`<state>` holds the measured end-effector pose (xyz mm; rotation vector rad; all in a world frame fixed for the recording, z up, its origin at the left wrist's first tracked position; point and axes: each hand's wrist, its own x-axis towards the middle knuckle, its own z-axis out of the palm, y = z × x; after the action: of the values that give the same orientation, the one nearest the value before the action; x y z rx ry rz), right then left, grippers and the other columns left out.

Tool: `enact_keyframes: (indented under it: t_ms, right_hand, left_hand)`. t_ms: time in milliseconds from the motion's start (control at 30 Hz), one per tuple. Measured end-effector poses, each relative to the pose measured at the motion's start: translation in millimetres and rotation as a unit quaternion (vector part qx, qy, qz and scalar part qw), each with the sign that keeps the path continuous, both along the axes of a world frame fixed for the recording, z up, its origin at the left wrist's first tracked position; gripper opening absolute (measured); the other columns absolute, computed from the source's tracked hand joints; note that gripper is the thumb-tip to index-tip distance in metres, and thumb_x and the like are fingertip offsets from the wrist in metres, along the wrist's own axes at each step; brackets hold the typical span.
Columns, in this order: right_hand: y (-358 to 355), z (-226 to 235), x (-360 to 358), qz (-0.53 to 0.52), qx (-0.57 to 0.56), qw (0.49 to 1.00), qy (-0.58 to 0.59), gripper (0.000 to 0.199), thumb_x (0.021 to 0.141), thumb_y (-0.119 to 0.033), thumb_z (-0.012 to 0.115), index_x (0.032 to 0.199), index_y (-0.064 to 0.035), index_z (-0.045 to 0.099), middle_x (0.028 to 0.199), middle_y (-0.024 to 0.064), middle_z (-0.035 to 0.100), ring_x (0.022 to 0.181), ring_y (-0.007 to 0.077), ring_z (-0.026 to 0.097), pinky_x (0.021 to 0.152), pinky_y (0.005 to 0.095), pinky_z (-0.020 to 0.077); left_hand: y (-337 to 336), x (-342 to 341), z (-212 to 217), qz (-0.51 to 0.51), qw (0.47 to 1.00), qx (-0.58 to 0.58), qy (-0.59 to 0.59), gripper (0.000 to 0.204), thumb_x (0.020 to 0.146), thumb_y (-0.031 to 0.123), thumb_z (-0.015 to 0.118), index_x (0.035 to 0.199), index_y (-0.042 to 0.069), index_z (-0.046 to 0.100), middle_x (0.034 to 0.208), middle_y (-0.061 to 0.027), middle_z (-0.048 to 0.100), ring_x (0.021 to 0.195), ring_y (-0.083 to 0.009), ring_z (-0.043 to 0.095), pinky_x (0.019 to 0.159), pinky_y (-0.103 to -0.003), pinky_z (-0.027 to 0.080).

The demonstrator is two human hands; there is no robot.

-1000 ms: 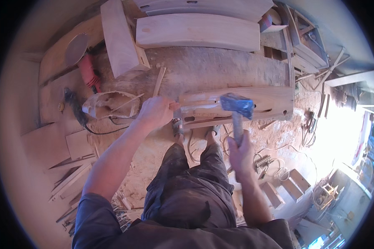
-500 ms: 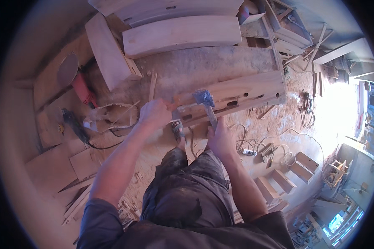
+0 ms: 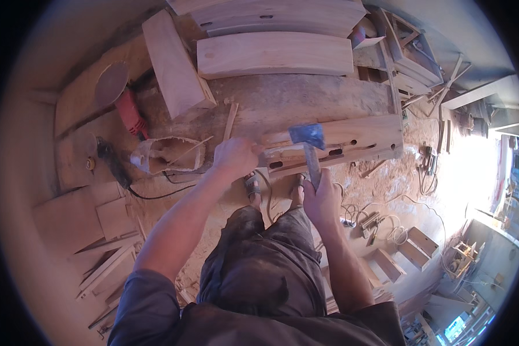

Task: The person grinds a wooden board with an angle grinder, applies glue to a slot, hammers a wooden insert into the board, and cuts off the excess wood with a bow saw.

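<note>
My right hand (image 3: pixel 322 199) is wrapped round the handle of a hammer (image 3: pixel 307 136). Its bluish-grey head is raised above a slotted wooden board (image 3: pixel 366 135) lying along the near edge of the workbench. At that board's left end, my left hand (image 3: pixel 235 157) is closed, with fingers curled; whatever it grips, if anything, is hidden. Several dark oblong slots and round holes run along the side of the board. To the left of my left hand lies a torn, open paper sack (image 3: pixel 170 155) with a thin stick across it.
A red angle grinder with a large disc (image 3: pixel 131 115) and a dark corded power tool (image 3: pixel 113 166) sit on the left. Pale wooden panels (image 3: pixel 274 53) occupy the bench's far side. Cables (image 3: pixel 395 203), drawer-like boxes (image 3: pixel 419 245) and wood scraps (image 3: pixel 106 222) surround my feet.
The whole view has shifted slightly right and down. Against the board, the hammer head has moved a little right and farther away. My left hand stays closed by the board's left end.
</note>
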<state>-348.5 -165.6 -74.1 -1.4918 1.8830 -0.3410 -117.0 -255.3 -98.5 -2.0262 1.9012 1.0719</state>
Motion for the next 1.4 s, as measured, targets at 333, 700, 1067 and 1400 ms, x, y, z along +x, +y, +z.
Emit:
enact_keyframes:
  t_ms: [333,700,1067,1400]
  right_hand:
    - [-5.2,-12.8,4.3,0.049,0.04,0.997,0.05,0.035,0.096,-0.022,0.062,0.119,-0.0006,0.047,0.088,0.0323,0.069,0.083,0.0542,0.067,0.075,0.0627,0.0506]
    - [0.6,-17.2,14.7,0.057,0.094,0.993,0.034,0.036,0.096,-0.018,0.062,0.122,0.0004,0.046,0.093,0.0341,0.068,0.089,0.0544,0.066,0.077,0.0635,0.0494]
    - [5.0,-20.4,7.4,0.073,0.046,0.993,0.079,0.031,0.092,-0.018,0.066,0.116,-0.0041,0.053,0.083,0.0283,0.069,0.081,0.0516,0.067,0.075,0.0605,0.0507]
    - [105.4,-24.2,-25.1,-0.007,0.139,0.99,-0.011,0.029,0.085,-0.026,0.069,0.105,-0.0051,0.064,0.092,0.0248,0.071,0.09,0.0466,0.069,0.079,0.0547,0.0533]
  left_hand:
    - [5.3,7.5,-19.7,-0.035,0.999,-0.032,0.018,0.032,0.098,0.031,0.055,0.102,0.008,0.077,0.103,-0.0223,0.073,0.103,-0.0434,0.068,0.091,-0.053,0.053]
    - [13.8,9.2,-29.8,-0.052,0.998,-0.033,0.033,0.026,0.097,0.026,0.057,0.104,0.009,0.076,0.103,-0.0223,0.073,0.102,-0.0416,0.068,0.091,-0.053,0.053]
    - [13.3,2.5,-25.1,-0.037,0.996,-0.043,0.063,0.027,0.097,0.023,0.055,0.104,0.008,0.075,0.104,-0.0216,0.074,0.102,-0.0417,0.069,0.089,-0.051,0.054]
    - [-22.5,8.5,-33.3,-0.039,0.976,0.137,0.164,0.043,0.097,0.041,0.063,0.091,0.001,0.075,0.074,-0.0201,0.068,0.064,-0.0374,0.065,0.069,-0.045,0.052]
